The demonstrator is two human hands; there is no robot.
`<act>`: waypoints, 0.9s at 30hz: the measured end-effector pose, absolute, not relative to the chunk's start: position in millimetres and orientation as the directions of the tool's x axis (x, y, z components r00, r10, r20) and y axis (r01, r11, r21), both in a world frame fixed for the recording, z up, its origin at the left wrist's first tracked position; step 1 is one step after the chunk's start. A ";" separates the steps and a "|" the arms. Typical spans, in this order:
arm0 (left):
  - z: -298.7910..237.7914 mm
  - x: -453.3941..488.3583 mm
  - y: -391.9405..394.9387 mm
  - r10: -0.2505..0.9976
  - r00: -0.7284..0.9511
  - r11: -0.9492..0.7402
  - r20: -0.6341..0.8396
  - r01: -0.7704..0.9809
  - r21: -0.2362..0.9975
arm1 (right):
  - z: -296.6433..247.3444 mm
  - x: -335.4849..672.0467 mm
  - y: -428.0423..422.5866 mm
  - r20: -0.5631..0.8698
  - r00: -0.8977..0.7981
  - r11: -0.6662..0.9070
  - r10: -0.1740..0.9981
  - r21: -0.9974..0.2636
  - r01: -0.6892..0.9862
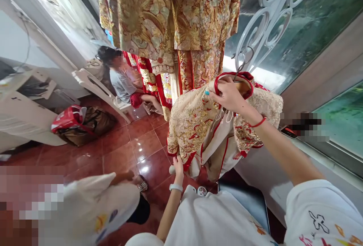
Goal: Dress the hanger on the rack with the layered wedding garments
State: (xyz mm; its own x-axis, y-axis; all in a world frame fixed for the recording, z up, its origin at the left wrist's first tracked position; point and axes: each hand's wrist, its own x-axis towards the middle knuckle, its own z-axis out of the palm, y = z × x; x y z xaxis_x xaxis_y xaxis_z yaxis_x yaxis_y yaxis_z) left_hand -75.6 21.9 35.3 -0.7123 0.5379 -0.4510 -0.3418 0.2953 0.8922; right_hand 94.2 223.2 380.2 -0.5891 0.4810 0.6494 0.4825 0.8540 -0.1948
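A cream jacket with gold and red embroidery hangs on a hanger hooked to the white window grille. My right hand is closed around the jacket's red collar, just under the hanger hook. My left hand reaches up from below and pinches the jacket's lower left hem. Above and behind hangs a larger gold and red embroidered robe.
A person sits on a white chair at the back, working on red fabric. Another person in white crouches at the lower left. A red bag lies on the red tiled floor. A dark stool stands under the jacket.
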 end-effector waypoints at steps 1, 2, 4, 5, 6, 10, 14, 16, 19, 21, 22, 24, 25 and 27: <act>43.0 -81.5 20.4 0.499 -0.757 0.296 -0.423 -0.310 0.904 | 379.8 97.1 220.5 0.656 -0.593 0.864 0.468 -0.199 0.462; 53.0 -89.1 19.8 0.465 -0.803 0.294 -0.374 -0.258 0.920 | 378.9 99.8 216.6 0.669 -0.589 0.874 0.453 -0.205 0.440; 78.9 -107.1 22.9 0.456 -0.872 0.254 -0.176 -0.062 0.965 | 373.8 102.8 204.9 0.725 -0.534 0.884 0.435 -0.232 0.405; 94.3 -116.6 27.5 0.480 -0.876 0.202 -0.039 0.068 0.977 | 369.0 102.6 197.1 0.764 -0.471 0.879 0.442 -0.262 0.399; 110.9 -126.1 34.5 0.516 -0.851 0.130 0.099 0.192 0.973 | 362.4 101.2 188.4 0.799 -0.381 0.862 0.465 -0.311 0.399; 180.2 -161.8 80.2 0.757 -0.557 -0.213 0.342 0.285 0.935 | 321.0 87.5 152.1 0.733 -0.016 0.693 0.680 -0.636 0.341; 239.9 -190.0 133.2 0.916 -0.147 -0.361 0.373 0.100 0.927 | 271.0 72.2 129.0 0.468 -0.070 0.472 0.881 -0.854 0.221; 264.4 -197.1 154.2 0.926 0.034 -0.378 0.377 0.069 0.923 | 246.3 65.3 122.3 0.349 -0.124 0.365 0.929 -0.921 0.140; 293.3 -197.4 173.6 0.889 0.225 -0.433 0.398 0.132 0.892 | 210.8 52.4 116.2 0.199 -0.222 0.218 0.955 -0.974 0.068; 305.4 -192.8 178.3 0.866 0.270 -0.482 0.421 0.229 0.845 | 191.6 42.9 114.7 0.134 -0.320 0.140 0.938 -0.990 -0.003; 309.0 -189.8 178.8 0.859 0.261 -0.503 0.440 0.272 0.820 | 184.9 39.2 114.5 0.124 -0.352 0.117 0.928 -0.992 -0.041; 311.3 -183.5 177.5 0.850 0.206 -0.526 0.484 0.332 0.783 | 180.3 36.9 113.8 0.128 -0.326 0.113 0.937 -0.991 -0.064; 310.5 -180.4 176.4 0.846 0.164 -0.530 0.507 0.358 0.769 | 183.2 39.0 112.9 0.141 -0.273 0.135 0.952 -0.990 -0.038; 306.3 -174.5 174.8 0.835 0.070 -0.520 0.546 0.428 0.739 | 199.3 49.4 109.7 0.202 -0.133 0.210 0.970 -0.977 0.046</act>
